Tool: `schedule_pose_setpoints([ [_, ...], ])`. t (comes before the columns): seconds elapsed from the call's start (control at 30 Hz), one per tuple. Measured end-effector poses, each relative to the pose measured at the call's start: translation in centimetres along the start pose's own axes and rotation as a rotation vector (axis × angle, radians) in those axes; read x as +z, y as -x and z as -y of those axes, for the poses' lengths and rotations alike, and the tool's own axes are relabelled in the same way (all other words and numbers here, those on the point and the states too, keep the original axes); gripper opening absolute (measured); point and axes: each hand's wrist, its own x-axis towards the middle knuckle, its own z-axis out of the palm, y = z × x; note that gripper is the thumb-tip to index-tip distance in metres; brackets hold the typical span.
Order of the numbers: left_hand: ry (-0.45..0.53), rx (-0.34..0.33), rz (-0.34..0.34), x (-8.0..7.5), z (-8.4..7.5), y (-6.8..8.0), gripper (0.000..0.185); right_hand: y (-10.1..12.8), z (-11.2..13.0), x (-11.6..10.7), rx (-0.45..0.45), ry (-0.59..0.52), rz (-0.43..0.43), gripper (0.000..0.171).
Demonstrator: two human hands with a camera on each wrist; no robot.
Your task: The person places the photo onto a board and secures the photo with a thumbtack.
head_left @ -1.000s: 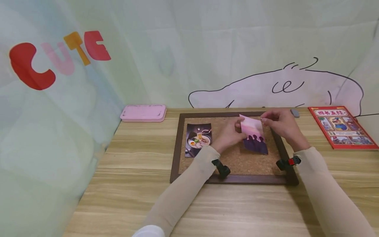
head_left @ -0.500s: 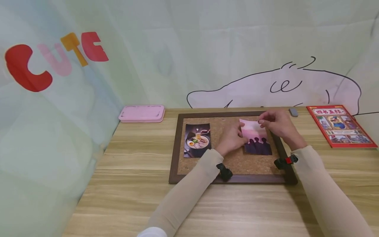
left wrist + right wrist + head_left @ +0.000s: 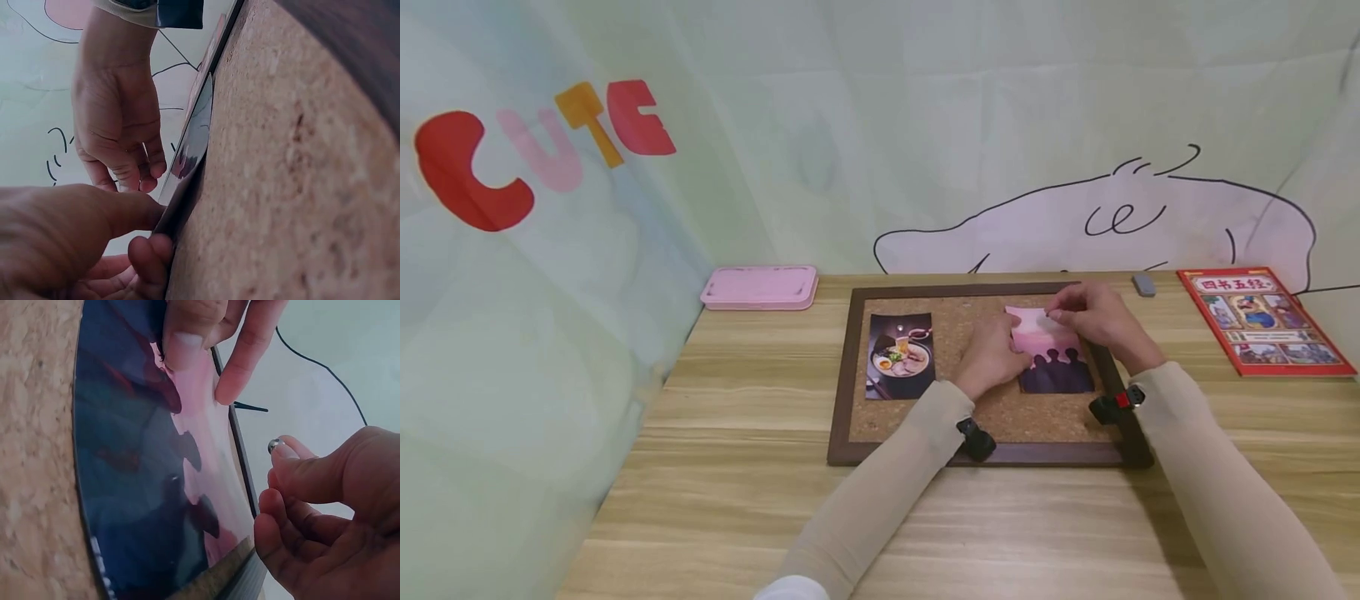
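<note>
sunset photo (image 3: 1051, 357) lies on the right half of the cork board (image 3: 951, 329) | left hand (image 3: 992, 357) pinches its left edge, fingers curled | right hand (image 3: 1093, 315) at its top edge pinches a small pin (image 3: 275, 445) | ramen photo (image 3: 901, 354) on the board's left

"CUTE" in big letters on the curtain (image 3: 542, 150) at left: red C, pink U, orange T, red E. Red book (image 3: 1266, 321) at right on the table carries a white title strip with four Chinese characters, 四书五经. Smaller print on its cover too small to read.
</note>
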Motion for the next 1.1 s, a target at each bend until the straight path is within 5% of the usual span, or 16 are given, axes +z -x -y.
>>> schedule_pose_setpoints([
  [1.1, -0.025, -0.017, 0.053, 0.1, -0.2, 0.0, 0.057, -2.2, -1.1, 1.3, 0.036, 0.109, 0.081, 0.017],
])
